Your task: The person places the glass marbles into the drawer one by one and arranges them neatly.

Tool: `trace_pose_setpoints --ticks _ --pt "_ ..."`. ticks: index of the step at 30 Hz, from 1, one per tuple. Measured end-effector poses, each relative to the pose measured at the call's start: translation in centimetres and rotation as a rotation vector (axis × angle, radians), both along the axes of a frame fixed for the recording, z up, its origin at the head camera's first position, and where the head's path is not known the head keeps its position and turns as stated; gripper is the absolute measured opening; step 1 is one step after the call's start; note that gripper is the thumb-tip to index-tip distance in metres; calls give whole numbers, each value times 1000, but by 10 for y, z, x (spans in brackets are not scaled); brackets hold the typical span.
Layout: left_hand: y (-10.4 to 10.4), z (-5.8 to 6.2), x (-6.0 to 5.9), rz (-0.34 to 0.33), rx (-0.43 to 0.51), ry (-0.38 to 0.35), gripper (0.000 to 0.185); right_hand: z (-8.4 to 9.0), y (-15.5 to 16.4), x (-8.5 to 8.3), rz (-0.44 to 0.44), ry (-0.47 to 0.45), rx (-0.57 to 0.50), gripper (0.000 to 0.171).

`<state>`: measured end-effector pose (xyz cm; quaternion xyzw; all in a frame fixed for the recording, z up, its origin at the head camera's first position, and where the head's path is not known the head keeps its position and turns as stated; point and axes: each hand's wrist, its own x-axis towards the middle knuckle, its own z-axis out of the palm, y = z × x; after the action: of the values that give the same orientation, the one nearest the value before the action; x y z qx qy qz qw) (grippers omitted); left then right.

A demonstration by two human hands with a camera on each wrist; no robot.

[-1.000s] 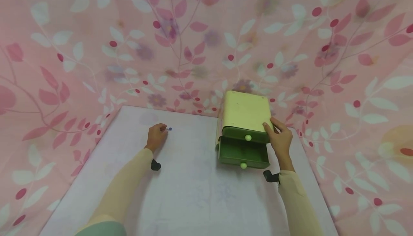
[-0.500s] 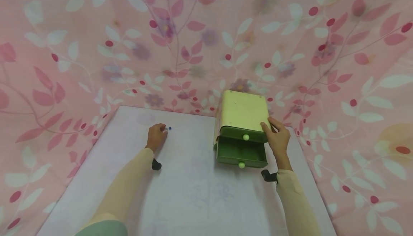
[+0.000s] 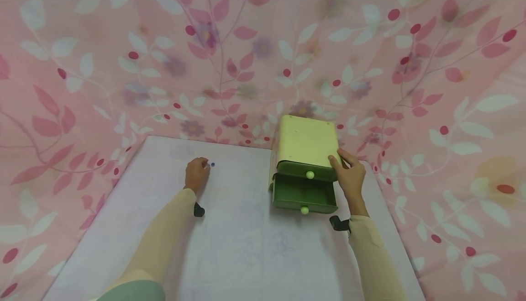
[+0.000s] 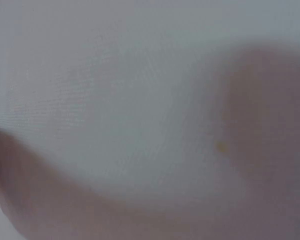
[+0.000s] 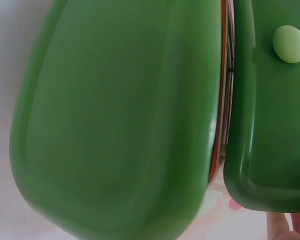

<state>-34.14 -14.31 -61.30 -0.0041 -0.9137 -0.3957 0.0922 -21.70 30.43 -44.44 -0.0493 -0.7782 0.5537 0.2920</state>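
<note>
My left hand is low over the left part of the table. Its fingertips pinch a tiny pale thing with a blue, bead-like end; its exact kind is too small to tell. The left wrist view shows only blurred skin and pale cloth. My right hand grips the front right corner of a small yellow-green drawer cabinet, thumb on top and fingers at the side. The lower green drawer stands pulled out, its visible inside bare. Above it is the upper drawer with a round light-green knob.
A pale cloth covers the table. Pink floral curtains rise behind it and at both sides. The cabinet stands near the back edge, right of the middle. Dark camera mounts stick out from both wrists.
The head view has turned slightly, so everything shifts a little to the left in it. Both hands, the cabinet and the blue-ended thing keep about the same places relative to the table.
</note>
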Motion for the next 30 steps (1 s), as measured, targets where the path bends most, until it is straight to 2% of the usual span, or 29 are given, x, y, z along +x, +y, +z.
trace_pose_setpoints --ticks 6,19,22,30 --pt "1 -4 -4 1 6 -4 26 0 1 0 0 2 3 40" --pt "0 -5 -1 40 -28 -44 23 -3 -1 -1 19 13 9 41" --pt "-1 -8 0 45 -8 -28 23 -3 -2 0 19 6 14 40" --pt "2 -14 -2 45 42 70 20 3 -3 1 6 6 29 39"
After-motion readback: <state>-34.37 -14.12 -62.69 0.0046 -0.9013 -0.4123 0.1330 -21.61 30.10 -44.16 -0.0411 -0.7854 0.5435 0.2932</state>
